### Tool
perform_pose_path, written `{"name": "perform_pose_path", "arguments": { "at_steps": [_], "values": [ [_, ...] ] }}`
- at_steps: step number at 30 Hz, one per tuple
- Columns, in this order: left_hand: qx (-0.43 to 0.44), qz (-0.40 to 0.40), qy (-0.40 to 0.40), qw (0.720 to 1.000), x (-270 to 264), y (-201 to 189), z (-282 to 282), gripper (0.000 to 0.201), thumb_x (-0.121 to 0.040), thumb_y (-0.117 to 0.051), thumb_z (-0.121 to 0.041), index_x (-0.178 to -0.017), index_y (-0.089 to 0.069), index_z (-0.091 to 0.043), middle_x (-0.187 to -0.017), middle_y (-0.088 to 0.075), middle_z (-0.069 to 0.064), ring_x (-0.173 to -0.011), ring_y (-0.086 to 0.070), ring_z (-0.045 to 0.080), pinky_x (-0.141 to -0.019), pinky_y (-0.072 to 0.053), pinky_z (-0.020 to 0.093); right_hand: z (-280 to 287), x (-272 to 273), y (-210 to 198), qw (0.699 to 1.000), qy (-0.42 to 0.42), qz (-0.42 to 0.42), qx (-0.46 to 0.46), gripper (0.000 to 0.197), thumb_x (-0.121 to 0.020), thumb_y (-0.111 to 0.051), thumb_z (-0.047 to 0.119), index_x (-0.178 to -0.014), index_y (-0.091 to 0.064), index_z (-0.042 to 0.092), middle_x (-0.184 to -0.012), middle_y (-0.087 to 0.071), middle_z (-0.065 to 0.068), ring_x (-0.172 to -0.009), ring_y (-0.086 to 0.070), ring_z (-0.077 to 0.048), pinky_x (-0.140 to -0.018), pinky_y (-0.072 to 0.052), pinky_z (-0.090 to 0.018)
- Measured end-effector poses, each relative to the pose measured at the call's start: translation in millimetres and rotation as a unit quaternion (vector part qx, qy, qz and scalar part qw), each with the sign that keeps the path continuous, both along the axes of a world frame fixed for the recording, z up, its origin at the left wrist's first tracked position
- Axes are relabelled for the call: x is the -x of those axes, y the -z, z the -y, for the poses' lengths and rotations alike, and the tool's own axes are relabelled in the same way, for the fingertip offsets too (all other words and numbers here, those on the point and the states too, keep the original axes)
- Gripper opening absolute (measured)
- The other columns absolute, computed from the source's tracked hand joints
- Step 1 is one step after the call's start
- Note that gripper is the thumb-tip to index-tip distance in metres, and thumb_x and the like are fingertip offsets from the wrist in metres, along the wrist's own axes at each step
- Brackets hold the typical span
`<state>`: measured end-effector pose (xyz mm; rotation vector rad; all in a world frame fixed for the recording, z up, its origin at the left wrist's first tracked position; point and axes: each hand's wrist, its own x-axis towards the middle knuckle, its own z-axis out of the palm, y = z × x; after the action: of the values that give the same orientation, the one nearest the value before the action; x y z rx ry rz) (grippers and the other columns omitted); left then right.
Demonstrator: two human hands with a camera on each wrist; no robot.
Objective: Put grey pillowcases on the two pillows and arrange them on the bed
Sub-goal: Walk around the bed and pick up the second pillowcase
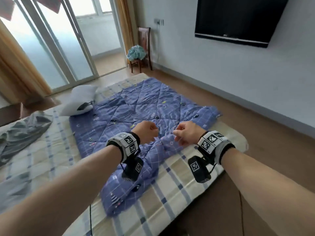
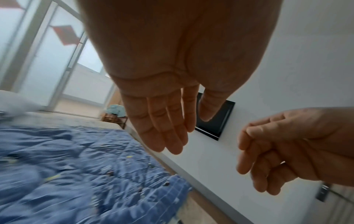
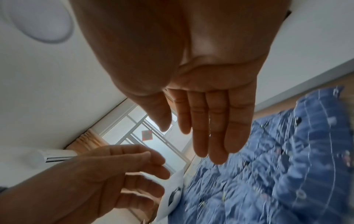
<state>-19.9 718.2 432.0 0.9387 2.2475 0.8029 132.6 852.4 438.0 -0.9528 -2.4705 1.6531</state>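
Observation:
A bare white pillow (image 1: 80, 101) lies at the far left of the bed, with a small dark object (image 1: 84, 106) against it. A crumpled grey pillowcase (image 1: 22, 132) lies on the plaid sheet (image 1: 51, 159) at the left. My left hand (image 1: 147, 132) and right hand (image 1: 185, 133) hover close together above the blue quilt (image 1: 136, 108), holding nothing. In the left wrist view my left hand (image 2: 162, 121) has straight fingers, with the right hand (image 2: 287, 151) beside it. The right wrist view shows the right hand (image 3: 210, 121) with relaxed, extended fingers. Only one pillow is in view.
The blue quilt (image 3: 268, 174) covers the middle of the bed, one corner bunched toward me. A wooden chair holding a teal bundle (image 1: 137, 52) stands by the far wall. A black TV (image 1: 238, 19) hangs on the right wall. Sliding glass doors (image 1: 59, 40) lie beyond the bed; wooden floor (image 1: 255, 125) runs along its right side.

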Motion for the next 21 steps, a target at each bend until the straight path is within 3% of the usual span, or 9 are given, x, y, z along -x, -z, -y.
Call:
{"name": "perform_pose_path", "arguments": {
  "at_steps": [3,5,9,11,15,18,21],
  "values": [
    [-0.006,-0.037,0.052,0.998,-10.8,1.8,-120.4,0.016,-0.086,-0.057,-0.019,-0.085,-0.068,-0.008,-0.082,-0.074,0.012,-0.075,-0.071,0.029,-0.071,-0.06,0.039,-93.6,-22.4,-7.9,0.999,0.017,-0.002,-0.042,0.014,-0.094,-0.057,0.015,-0.082,-0.055,0.009,-0.077,-0.07,-0.012,-0.055,-0.062,-0.022,-0.055,-0.052,-0.031],
    [-0.007,-0.034,0.086,0.996,-22.5,7.3,-199.7,0.016,-0.087,-0.056,-0.019,-0.085,-0.068,-0.009,-0.08,-0.074,0.012,-0.068,-0.068,0.025,-0.07,-0.059,0.036,-159.0,-42.5,-12.3,0.997,0.037,0.011,-0.071,0.014,-0.094,-0.056,0.017,-0.084,-0.058,0.008,-0.08,-0.072,-0.012,-0.06,-0.066,-0.024,-0.056,-0.054,-0.033],
    [-0.002,-0.028,0.162,0.986,-60.7,6.7,-367.7,0.019,-0.088,-0.052,-0.015,-0.076,-0.064,-0.005,-0.076,-0.07,0.015,-0.062,-0.064,0.02,-0.054,-0.054,0.027,-295.4,-95.1,-24.5,0.986,0.101,0.037,-0.126,0.014,-0.093,-0.058,0.02,-0.084,-0.061,0.009,-0.077,-0.073,-0.01,-0.06,-0.067,-0.022,-0.062,-0.056,-0.036],
    [-0.003,-0.048,0.195,0.98,-87.7,-4.5,-443.8,0.02,-0.088,-0.053,-0.017,-0.071,-0.063,-0.011,-0.07,-0.069,0.01,-0.06,-0.063,0.02,-0.046,-0.049,0.021,-358.7,-124.2,-31.9,0.977,0.146,0.036,-0.15,0.014,-0.092,-0.06,0.021,-0.081,-0.061,0.012,-0.075,-0.073,-0.008,-0.059,-0.067,-0.021,-0.063,-0.057,-0.037],
    [-0.012,-0.037,0.24,0.97,-135.6,-9.6,-595.5,0.018,-0.08,-0.057,-0.025,-0.066,-0.066,-0.016,-0.076,-0.075,0.011,-0.067,-0.072,0.026,-0.063,-0.06,0.038,-491.2,-179.9,-31.2,0.964,0.198,0.058,-0.168,0.016,-0.091,-0.06,0.022,-0.076,-0.061,0.016,-0.073,-0.074,-0.004,-0.055,-0.067,-0.016,-0.066,-0.057,-0.035],
    [-0.042,-0.053,0.255,0.965,-166.1,-8.1,-699.6,0.017,-0.087,-0.058,-0.026,-0.081,-0.068,-0.013,-0.08,-0.074,0.005,-0.067,-0.072,0.019,-0.063,-0.056,0.029,-598.6,-204.9,-21.9,0.964,0.187,0.067,-0.174,0.017,-0.093,-0.059,0.023,-0.079,-0.06,0.015,-0.075,-0.075,-0.004,-0.057,-0.068,-0.016,-0.068,-0.058,-0.036],
    [-0.067,-0.035,0.22,0.972,-176.0,-4.7,-788.1,0.016,-0.089,-0.058,-0.025,-0.09,-0.066,-0.011,-0.081,-0.074,0.003,-0.069,-0.072,0.018,-0.065,-0.057,0.033,-704.3,-209.8,-21.2,0.965,0.181,0.069,-0.179,0.017,-0.093,-0.059,0.024,-0.079,-0.061,0.014,-0.074,-0.074,-0.003,-0.057,-0.069,-0.018,-0.07,-0.059,-0.036]
  ]
}}
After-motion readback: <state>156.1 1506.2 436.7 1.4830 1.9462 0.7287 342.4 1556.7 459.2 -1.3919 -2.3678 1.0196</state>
